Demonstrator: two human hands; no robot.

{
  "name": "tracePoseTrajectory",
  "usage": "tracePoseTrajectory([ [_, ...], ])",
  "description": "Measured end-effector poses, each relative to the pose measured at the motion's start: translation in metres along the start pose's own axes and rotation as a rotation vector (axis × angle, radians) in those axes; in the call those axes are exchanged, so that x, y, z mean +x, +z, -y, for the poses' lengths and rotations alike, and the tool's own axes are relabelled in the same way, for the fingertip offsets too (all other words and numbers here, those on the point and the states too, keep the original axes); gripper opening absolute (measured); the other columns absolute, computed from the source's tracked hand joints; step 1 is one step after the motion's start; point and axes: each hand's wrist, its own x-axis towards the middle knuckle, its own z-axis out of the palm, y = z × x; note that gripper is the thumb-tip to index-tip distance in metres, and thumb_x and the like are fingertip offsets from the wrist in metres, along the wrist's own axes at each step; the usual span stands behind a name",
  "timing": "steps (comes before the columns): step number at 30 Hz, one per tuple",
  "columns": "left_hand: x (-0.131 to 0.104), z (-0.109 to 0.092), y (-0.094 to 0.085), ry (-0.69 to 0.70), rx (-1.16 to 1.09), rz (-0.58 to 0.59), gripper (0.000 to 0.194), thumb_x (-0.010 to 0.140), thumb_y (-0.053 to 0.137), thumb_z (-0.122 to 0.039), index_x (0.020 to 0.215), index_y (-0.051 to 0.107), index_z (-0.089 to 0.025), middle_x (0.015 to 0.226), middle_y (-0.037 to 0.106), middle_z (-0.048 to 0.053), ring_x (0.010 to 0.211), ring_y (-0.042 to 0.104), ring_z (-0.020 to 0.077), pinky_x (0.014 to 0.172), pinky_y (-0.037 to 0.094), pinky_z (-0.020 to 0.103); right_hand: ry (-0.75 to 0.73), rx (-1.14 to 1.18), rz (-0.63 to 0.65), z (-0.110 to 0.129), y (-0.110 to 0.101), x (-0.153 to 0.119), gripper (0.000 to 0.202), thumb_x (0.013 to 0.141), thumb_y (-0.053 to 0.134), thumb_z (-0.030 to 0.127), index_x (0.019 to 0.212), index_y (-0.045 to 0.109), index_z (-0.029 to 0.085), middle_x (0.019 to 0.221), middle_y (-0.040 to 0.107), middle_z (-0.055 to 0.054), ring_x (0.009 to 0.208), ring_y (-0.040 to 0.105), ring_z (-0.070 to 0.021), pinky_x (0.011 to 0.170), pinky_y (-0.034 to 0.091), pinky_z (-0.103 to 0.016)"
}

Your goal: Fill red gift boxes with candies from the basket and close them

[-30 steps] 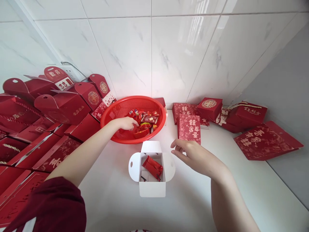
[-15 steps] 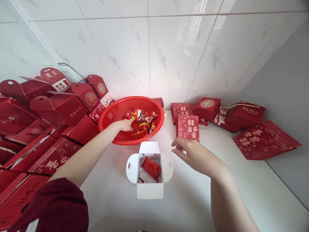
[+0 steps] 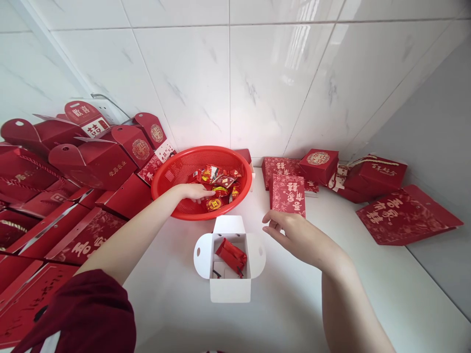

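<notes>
The left hand (image 3: pixel 195 192) reaches into the red basket (image 3: pixel 175 170), fingers stretched forward and a little bent, the tips among the wrapped sweets (image 3: pixel 215 203). The fingers screen what lies under them, so I cannot tell whether they pinch a sweet or only touch the heap. The right hand (image 3: pixel 287 229) is relaxed and holds nothing, its fingers loosely curled beside the white box (image 3: pixel 230 291), just nearer than the red carton (image 3: pixel 289 193).

The sweets lie in the right-hand part of the basket, at mixed angles; one shows a round gold label facing up. They look light, with slick, crinkly wrappers that could slide from a loose pinch; the body of a sweet, or a twisted or crimped end, should give a good hold. The basket seems light, stiff plastic, best taken by its rim; its long axis runs left to right.

The box stands on the table (image 3: pixel 172 299), mouth upward, flaps spread on four sides. It looks like thin card, easily dented, so its walls suit a gentle hold. Inside, a red packet (image 3: pixel 231 255) lies slantwise, its long axis running from far left to near right.
</notes>
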Motion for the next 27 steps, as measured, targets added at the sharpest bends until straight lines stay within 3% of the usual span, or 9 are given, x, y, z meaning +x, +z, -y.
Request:
tracePoseTrajectory([
  [7,0.001,0.004,0.001,0.062,-0.034,-0.038,0.054,0.061,0.072,-0.063,0.085,0.07,-0.015,0.091,0.072,0.008,0.076,0.063,0.0192,0.068,0.046,0.026,-0.005,-0.012,0.001,0.001,0.001,0.001,0.025,0.099,0.04,0.038,0.107,0.061,0.026,0.097,0.071,-0.005,0.082,0.064,-0.0221,0.062,0.042,-0.028],
  [16,-0.004,0.009,-0.005,0.146,-0.141,-0.098,0.039,0.062,0.076,-0.05,0.087,0.077,-0.02,0.09,0.074,0.002,0.088,0.063,0.0196,0.075,0.046,0.026,-0.011,-0.023,-0.012,0.001,0.001,0.001,0.025,0.099,0.04,0.037,0.108,0.061,0.026,0.096,0.071,-0.005,0.082,0.065,-0.0225,0.062,0.043,-0.028],
  [27,-0.013,-0.003,-0.004,0.197,-0.032,-0.115,0.031,0.066,0.069,-0.042,0.085,0.075,-0.019,0.088,0.074,0.001,0.084,0.065,0.0191,0.073,0.046,0.024,-0.007,-0.029,-0.007,0.001,0.003,0.002,0.026,0.098,0.041,0.038,0.108,0.061,0.026,0.099,0.071,-0.005,0.084,0.065,-0.0231,0.063,0.043,-0.029],
])
